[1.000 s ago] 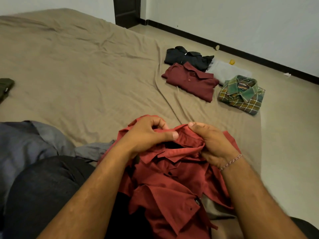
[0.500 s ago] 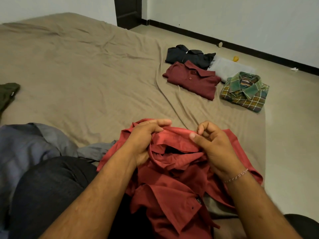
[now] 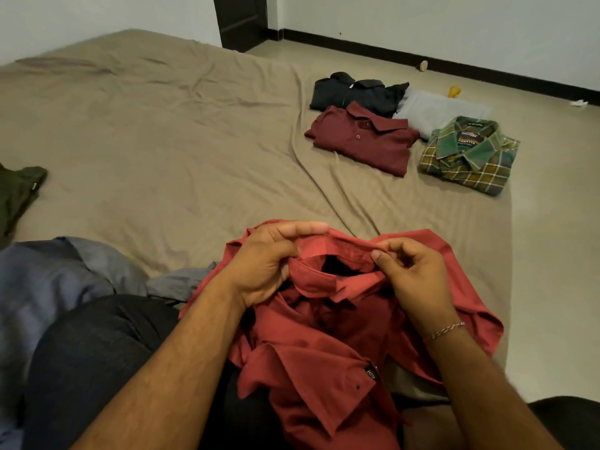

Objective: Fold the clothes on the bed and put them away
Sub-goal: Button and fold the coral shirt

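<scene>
Lying crumpled across the person's lap at the near edge of the bed (image 3: 136, 151), the red shirt (image 3: 324, 349) was held up by its collar: the left hand (image 3: 263, 264) gripped the collar's left side, thumb stretched along the top edge and fingers curled into the cloth, while the right hand (image 3: 418, 274) pinched the collar's right side between thumb and curled fingers, a thin bracelet (image 3: 444, 331) at its wrist. The shirt was a smooth woven fabric with a small dark tag and a button on a flap near the bottom. A wrinkled tan sheet covered the bed, creased in long folds toward the far corner, where four folded garments sat close together: a maroon polo shirt (image 3: 363, 141), a dark shirt (image 3: 354, 94) just behind it, a pale grey garment (image 3: 435, 110) beside that, and a green and yellow plaid shirt (image 3: 470, 157) at the sheet's edge. A loose blue-grey garment (image 3: 48, 274) was heaped to the left of the dark trousers (image 3: 87, 358), and a dark green one (image 3: 16, 193) lay at the left border. Beyond the bed lay a pale floor (image 3: 552, 222), white walls with a black skirting board, and a dark door (image 3: 242, 21). Compared with half a second earlier, the hands had drawn farther apart, opening the collar wider.
</scene>
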{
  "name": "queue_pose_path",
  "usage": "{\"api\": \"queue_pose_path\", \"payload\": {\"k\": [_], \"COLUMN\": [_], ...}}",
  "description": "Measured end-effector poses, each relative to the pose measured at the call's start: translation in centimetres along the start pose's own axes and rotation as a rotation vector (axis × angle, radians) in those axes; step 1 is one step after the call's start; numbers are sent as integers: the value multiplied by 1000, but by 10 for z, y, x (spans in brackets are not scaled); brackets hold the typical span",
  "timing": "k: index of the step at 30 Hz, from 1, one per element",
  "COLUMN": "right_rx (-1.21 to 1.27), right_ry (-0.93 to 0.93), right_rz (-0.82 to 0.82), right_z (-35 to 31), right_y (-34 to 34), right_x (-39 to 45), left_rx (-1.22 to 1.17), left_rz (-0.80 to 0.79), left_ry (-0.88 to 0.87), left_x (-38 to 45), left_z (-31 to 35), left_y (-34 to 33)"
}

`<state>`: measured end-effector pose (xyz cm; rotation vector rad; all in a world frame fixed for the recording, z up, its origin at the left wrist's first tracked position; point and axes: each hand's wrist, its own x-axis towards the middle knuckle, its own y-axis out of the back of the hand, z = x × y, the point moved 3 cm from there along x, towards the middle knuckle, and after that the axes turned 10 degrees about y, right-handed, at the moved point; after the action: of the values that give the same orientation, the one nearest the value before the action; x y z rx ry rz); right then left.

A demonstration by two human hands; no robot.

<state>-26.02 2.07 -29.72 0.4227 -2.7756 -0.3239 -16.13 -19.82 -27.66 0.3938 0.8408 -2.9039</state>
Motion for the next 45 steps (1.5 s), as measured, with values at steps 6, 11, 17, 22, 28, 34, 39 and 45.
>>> {"api": "queue_pose_path", "payload": {"k": [6,11,17,22,28,34,39,45], "right_rx": [414,654,468,78,-24,-121,-364,-340], "right_ry": [-311,-345,-77,251,400,327,568,505], "right_rz": [53,-36,-173,-282,-168,-90,-179,-71], "right_z": [10,-8,-14,-22,-25,-19,-25,-18], "right_y": [4,-2,-2,-4,-6,-5,-15,-14], "right_x": [1,2,-7,-11,-12,-14,-13,-11], "left_rx": [82,-105,-80,87,526,1005,477,-19], "left_rz": [-39,10,238,158,198,557,426,417], "left_ry": [-29,-94,-72,-58,-91,-93,-35,-58], "left_x": [-4,-2,6,4,0,-10,-12,-9], "left_z": [1,3,-11,-13,-7,-2,-11,-23], "left_y": [0,-3,-5,-11,-4,5,-15,-26]}}
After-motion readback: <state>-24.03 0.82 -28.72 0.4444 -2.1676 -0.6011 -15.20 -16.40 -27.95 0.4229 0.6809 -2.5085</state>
